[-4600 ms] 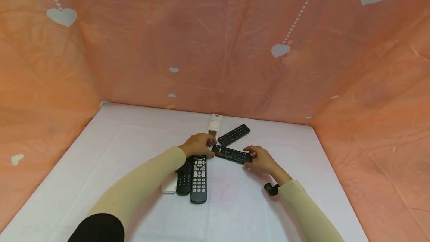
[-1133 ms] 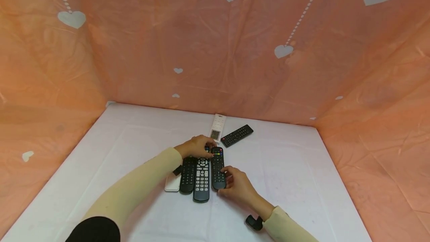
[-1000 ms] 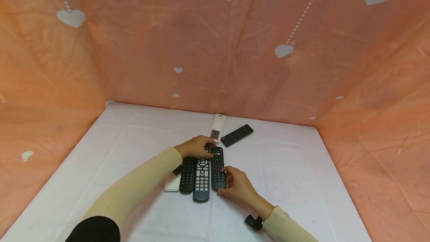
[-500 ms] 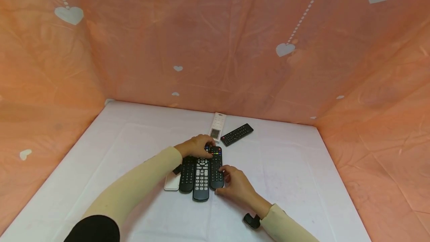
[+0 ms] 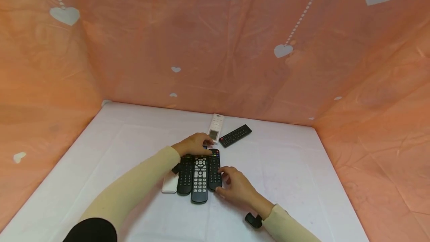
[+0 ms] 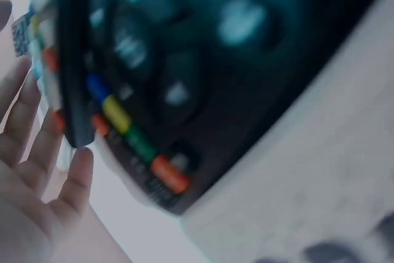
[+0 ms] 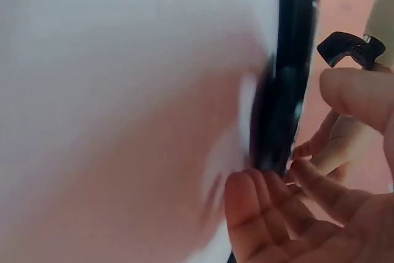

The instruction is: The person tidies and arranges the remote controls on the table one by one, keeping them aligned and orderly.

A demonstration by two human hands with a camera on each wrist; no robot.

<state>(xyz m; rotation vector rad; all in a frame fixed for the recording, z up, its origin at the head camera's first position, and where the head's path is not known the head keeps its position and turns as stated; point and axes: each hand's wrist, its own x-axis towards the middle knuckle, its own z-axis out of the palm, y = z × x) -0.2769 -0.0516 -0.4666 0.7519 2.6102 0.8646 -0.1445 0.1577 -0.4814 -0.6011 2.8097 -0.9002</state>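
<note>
Three black remote controls lie side by side, lengthwise, in the head view: a left one (image 5: 184, 180), a longer middle one (image 5: 199, 184) with pale buttons, and a right one (image 5: 215, 176). My left hand (image 5: 195, 145) lies across their far ends, hiding part of them; its thumb is at the right remote's top. In the left wrist view, coloured buttons (image 6: 141, 143) show close up, with the loosely spread fingers (image 6: 37, 146) at the remote ends. My right hand (image 5: 236, 188) is at the right remote's near right side, its fingertips (image 7: 243, 186) touching that edge.
A white item (image 5: 169, 185) lies left of the row, partly under the left forearm. Beyond the hands are a white remote with a small screen (image 5: 216, 123) and a slanted black remote (image 5: 236, 135). Orange cloth walls (image 5: 201, 47) enclose the white table (image 5: 268, 204).
The right remote lay crosswise earlier, held at both ends; it has turned lengthwise and slid left against the middle remote. My right hand moved nearer and left with it. The left hand stayed nearly in place.
</note>
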